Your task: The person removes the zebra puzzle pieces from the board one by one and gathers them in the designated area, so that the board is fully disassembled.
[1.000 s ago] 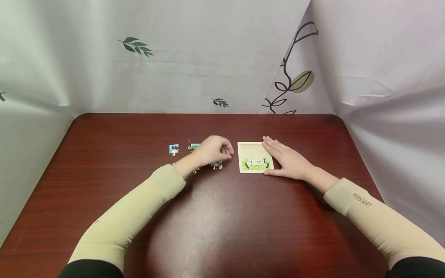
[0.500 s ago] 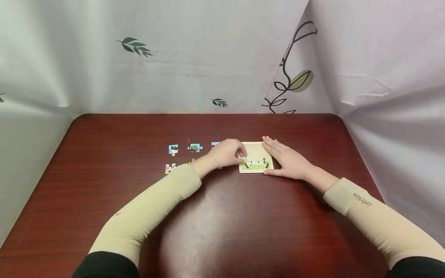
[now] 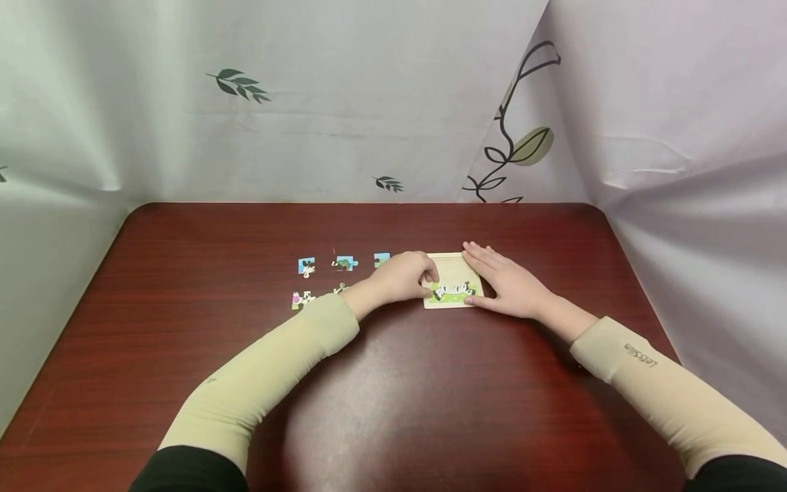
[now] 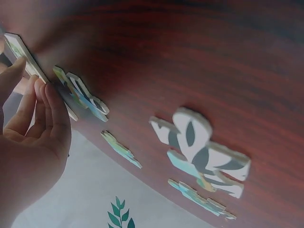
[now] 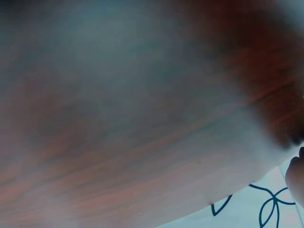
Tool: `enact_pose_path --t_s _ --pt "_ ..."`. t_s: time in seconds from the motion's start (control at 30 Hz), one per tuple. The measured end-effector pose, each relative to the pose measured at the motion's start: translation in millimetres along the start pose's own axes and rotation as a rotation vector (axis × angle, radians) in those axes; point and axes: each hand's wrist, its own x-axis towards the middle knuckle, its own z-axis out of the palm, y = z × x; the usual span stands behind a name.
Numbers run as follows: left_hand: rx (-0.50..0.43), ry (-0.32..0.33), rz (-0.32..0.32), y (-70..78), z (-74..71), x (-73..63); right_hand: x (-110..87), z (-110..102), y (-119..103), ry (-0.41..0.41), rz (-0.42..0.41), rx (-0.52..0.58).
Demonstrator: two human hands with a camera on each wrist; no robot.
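A shallow wooden puzzle tray (image 3: 455, 257) lies on the table between both hands. Joined puzzle pieces (image 3: 453, 296) along its near side show striped legs on green. My left hand (image 3: 402, 277) is at the tray's left edge; in the left wrist view its thumb is over the border and the curled fingers are against the outer side, gripping it. My right hand (image 3: 510, 283) lies along the right edge with straight fingers, its thumb reaching over the near right corner. Loose puzzle pieces, including a zebra-head piece (image 4: 197, 147), lie left of the tray, partly hidden by my left arm.
Loose pieces stand in two rough rows: a blue and green piece (image 3: 346, 263), a blue corner piece (image 3: 382, 260) and a piece with a pink spot (image 3: 301, 299) are among them. The dark red table (image 3: 393, 410) ends at a pale curtain (image 3: 344, 123) with leaf prints.
My left hand has moved right from over the loose pieces to the tray's left edge, uncovering several pieces. My right hand stays at the right edge, its thumb slightly farther over the tray.
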Motion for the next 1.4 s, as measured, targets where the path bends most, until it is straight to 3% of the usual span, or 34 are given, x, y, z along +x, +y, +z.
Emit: enact_pose_path --t_s 0.3,0.8,1.4 --pt "0.014 0.008 -0.006 0.6 2.4 -1.0 8.2 0.2 -6.8 0.033 -0.027 0.001" --pt "0.005 0.028 -0.034 3.5 6.8 -1.3 11.2 5.8 -11.9 0.001 -0.037 -0.013" --pt "-0.030 0.041 -0.020 1.2 8.4 1.7 12.0 4.8 -10.8 -0.029 -0.026 0.012"
